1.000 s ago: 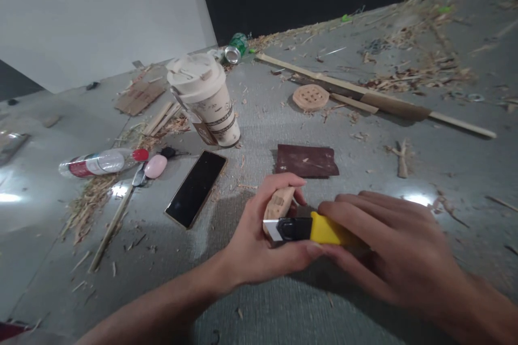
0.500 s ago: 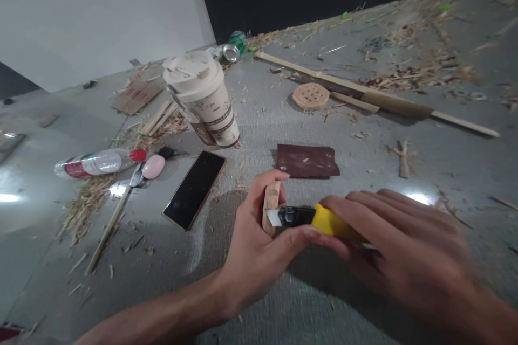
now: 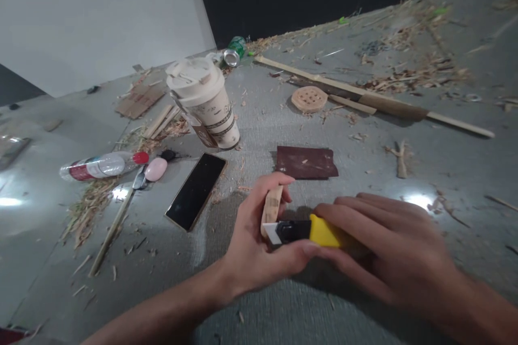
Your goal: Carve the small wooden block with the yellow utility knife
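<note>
My left hand (image 3: 253, 242) is closed round a small flat piece of light wood (image 3: 271, 209), held on edge above the grey floor. My right hand (image 3: 388, 250) grips a yellow utility knife (image 3: 309, 229) with a black head; its short blade lies against the lower edge of the wood piece. My left thumb rests under the knife's head. A sheet of dark brown sandpaper (image 3: 306, 162) lies just beyond both hands.
A lidded paper cup (image 3: 206, 102), a black phone (image 3: 196, 189), a plastic bottle (image 3: 101, 165) and a pink oval object (image 3: 156, 168) lie to the left. A round wooden disc with holes (image 3: 309, 99), long bamboo sticks (image 3: 364, 96), a green can (image 3: 233, 52) and shavings lie farther off.
The wood piece turned from lying flatter in my left hand to standing on edge. The knife blade stays against it, shifting slightly along its edge.
</note>
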The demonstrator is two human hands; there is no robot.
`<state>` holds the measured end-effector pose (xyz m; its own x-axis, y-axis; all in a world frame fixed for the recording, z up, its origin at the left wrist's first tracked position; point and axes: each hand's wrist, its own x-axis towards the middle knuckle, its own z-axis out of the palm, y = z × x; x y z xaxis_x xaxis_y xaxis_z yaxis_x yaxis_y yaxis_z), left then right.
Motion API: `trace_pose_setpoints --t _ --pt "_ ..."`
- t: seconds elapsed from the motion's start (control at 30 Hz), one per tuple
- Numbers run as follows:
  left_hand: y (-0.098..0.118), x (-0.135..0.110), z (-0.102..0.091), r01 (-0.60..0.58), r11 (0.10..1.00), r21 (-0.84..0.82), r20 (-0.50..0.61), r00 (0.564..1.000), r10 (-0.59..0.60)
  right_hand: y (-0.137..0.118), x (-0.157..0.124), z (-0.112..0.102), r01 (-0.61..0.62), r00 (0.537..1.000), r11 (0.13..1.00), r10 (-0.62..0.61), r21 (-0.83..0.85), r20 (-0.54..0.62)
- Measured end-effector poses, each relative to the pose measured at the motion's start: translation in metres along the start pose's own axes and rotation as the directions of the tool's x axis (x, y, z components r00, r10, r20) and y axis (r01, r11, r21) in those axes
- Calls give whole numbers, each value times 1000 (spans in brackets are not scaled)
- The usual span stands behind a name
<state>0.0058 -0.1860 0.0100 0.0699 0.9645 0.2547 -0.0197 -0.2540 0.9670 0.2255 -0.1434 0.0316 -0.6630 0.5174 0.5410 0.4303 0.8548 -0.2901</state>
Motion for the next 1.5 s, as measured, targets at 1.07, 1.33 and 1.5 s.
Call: trace_pose_setpoints --t 1.07,1.33,1.5 --pt "-11 0 -6 -72 997 17 43 997 71 3 -3 3 -5 1000 1000 4 -21 -23" --pt "-9 0 -4 -53 996 70 20 998 52 3 -2 3 -5 999 999 4 -49 -32" --pt "-4 0 -2 -36 983 180 -14 999 39 5 -1 6 -30 998 998 27 -55 -48"
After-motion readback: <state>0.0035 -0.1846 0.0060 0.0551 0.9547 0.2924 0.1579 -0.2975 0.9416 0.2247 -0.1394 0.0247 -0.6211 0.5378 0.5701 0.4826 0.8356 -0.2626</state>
